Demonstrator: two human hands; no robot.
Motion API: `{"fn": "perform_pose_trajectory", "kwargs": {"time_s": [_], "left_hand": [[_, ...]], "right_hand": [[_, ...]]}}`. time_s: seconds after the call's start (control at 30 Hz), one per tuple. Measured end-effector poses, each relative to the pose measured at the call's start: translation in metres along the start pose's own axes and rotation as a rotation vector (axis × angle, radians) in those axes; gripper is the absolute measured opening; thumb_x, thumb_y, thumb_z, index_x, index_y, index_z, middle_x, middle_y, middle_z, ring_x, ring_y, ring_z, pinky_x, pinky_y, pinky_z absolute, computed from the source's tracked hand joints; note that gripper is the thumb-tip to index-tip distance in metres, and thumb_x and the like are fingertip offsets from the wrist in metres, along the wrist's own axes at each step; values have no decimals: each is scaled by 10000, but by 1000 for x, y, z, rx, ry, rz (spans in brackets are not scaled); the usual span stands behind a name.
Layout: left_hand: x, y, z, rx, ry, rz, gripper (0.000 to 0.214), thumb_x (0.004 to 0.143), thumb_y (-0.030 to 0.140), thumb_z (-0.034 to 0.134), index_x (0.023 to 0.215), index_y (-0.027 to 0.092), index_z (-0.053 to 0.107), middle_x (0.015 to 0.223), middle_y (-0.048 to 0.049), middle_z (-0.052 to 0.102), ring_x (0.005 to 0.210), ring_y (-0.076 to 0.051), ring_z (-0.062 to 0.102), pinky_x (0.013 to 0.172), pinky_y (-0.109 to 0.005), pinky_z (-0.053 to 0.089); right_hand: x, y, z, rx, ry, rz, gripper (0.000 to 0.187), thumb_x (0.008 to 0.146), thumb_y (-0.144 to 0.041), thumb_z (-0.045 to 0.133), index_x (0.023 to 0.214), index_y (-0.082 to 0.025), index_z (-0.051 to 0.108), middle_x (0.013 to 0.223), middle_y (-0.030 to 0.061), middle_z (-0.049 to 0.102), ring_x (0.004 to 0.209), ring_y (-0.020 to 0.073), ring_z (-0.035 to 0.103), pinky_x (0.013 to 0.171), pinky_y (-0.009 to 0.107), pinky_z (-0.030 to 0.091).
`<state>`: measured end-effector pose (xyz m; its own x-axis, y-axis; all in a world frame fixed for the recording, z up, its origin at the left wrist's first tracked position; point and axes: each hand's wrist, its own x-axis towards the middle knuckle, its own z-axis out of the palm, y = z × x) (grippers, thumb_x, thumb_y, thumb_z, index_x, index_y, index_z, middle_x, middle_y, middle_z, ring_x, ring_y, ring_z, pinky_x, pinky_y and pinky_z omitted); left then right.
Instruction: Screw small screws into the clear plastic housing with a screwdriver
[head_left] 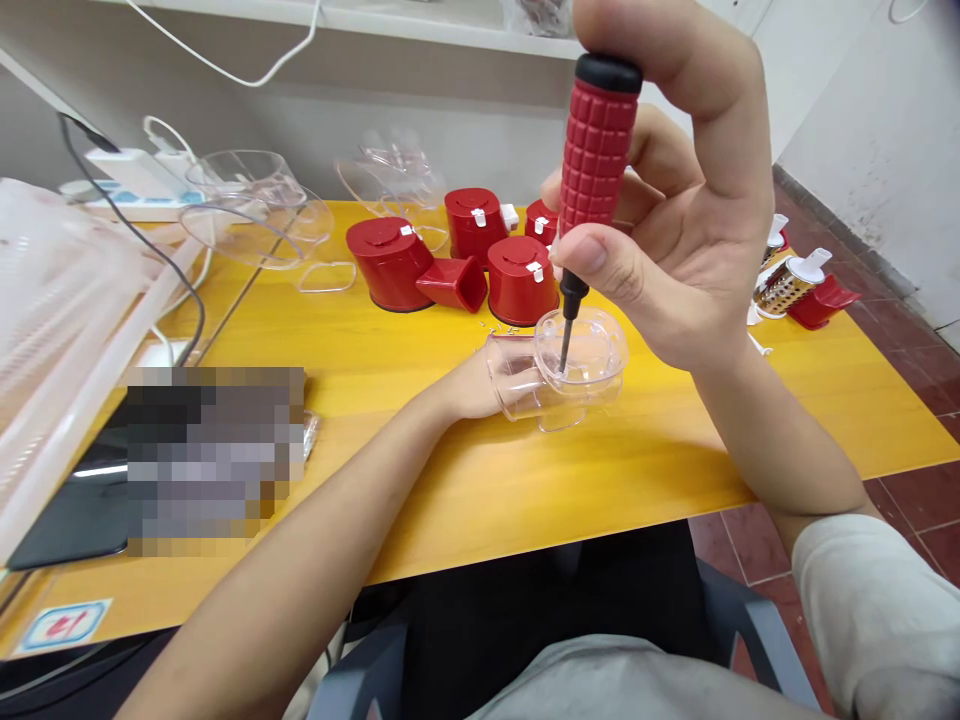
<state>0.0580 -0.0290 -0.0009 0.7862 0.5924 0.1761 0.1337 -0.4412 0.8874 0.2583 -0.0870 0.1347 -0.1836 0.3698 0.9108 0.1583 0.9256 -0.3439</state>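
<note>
My right hand (697, 210) is closed around a screwdriver (596, 150) with a red ridged handle and black cap, thumb and fingers on either side of the grip. The screwdriver points almost straight down, its metal shaft ending at a clear plastic housing (611, 370) over the table. My left hand (480, 385) reaches into the housing's open left end and holds it from within; its fingers show blurrily through the plastic. What the screwdriver's tip meets is too small to make out. Several tiny screws (501, 330) lie just behind the housing.
Behind stand several red plastic housings (523, 280) with white clips. More clear parts (259, 205) sit at the back left, near a power strip (150, 200) and cables. Perforated metal drums (786, 288) lie at right. A plastic bag (67, 300) and dark tablet-like object (71, 505) occupy the left.
</note>
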Motion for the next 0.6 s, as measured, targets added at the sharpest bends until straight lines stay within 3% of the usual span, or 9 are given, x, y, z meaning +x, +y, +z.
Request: {"fn": "perform_pose_trajectory", "kwargs": {"time_s": [0.13,0.3,0.43,0.53,0.57,0.6], "left_hand": [[0,-3,0,-31,0,-12,516,1038,634,812,1290,211,965,1511,-124,897,1445,-416,824,1320,-500,630],[0,-5,0,-35,-5,5,507,1080,621,777,1338,226,961,1500,-116,903,1405,-418,842,1281,-515,656],[0,-3,0,-27,-10,38,528,1110,645,757,1355,225,963,1548,-129,881,1453,-415,823,1335,-535,624],[0,-1,0,-41,6,9,517,1074,650,800,1312,225,972,1503,-114,902,1437,-421,824,1335,-535,626],[0,0,0,-42,12,-5,505,1061,646,810,1299,233,974,1479,-103,913,1426,-415,828,1327,-523,631],[1,0,0,-39,12,-12,492,1054,640,815,1294,241,975,1462,-93,919,1420,-406,830,1324,-511,633]], "right_hand": [[0,4,5,105,74,-68,486,1171,-426,629,1584,-172,594,1653,-16,648,1137,-22,720,1104,131,685],[0,8,2,22,-39,-49,542,1200,-431,612,1631,-119,515,1741,74,635,1130,-1,756,1097,161,706],[0,9,4,74,124,-102,567,1179,-499,638,1604,-137,540,1685,29,652,1068,-36,685,1050,93,688],[1,-8,-1,70,-22,66,556,1129,-411,728,1598,-169,552,1739,17,629,1117,-2,701,1091,172,727],[2,-16,-4,91,20,104,557,1139,-451,704,1599,-179,546,1732,-6,609,1141,-7,673,1107,152,705],[3,-24,-7,88,-74,178,581,1146,-449,678,1630,-181,503,1803,-7,546,1180,-5,664,1155,154,696]]}}
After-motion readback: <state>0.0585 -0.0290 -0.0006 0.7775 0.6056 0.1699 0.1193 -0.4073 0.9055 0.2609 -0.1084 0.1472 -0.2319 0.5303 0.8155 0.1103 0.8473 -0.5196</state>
